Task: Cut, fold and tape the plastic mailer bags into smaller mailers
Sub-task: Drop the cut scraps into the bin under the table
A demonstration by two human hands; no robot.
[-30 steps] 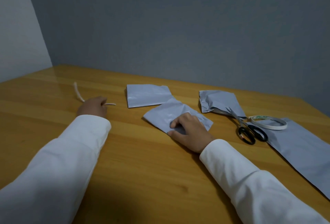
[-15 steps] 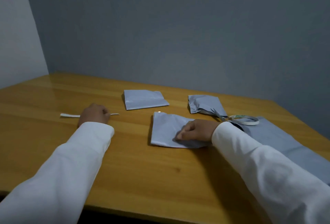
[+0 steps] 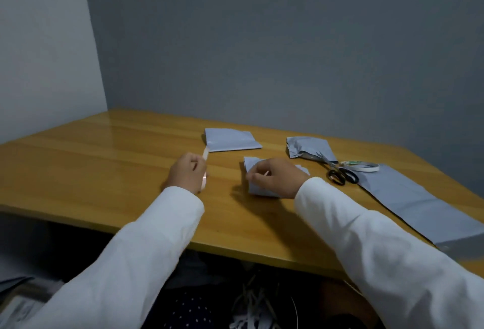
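Note:
My left hand [image 3: 186, 175] grips a thin white strip [image 3: 205, 156] that sticks up past the fingers and hangs down by the wrist. My right hand [image 3: 277, 180] rests on a small folded grey mailer piece [image 3: 250, 165], fingers curled and pinching its left edge. A folded grey mailer [image 3: 230, 140] lies flat behind the hands. A crumpled grey mailer [image 3: 309, 146] sits further right. Black-handled scissors [image 3: 337, 172] and a tape roll [image 3: 362, 165] lie on the end of a long flat grey mailer bag [image 3: 408, 201].
The wooden table [image 3: 104, 161] meets grey walls at the back and left. Its front edge runs just under my forearms. Below the edge I see white paper strips [image 3: 251, 305] and dark clutter on the floor.
My left hand has lifted the white strip off the table and carried it right, toward the mailer piece. My right hand has shifted to the piece's left edge. The view has tilted down.

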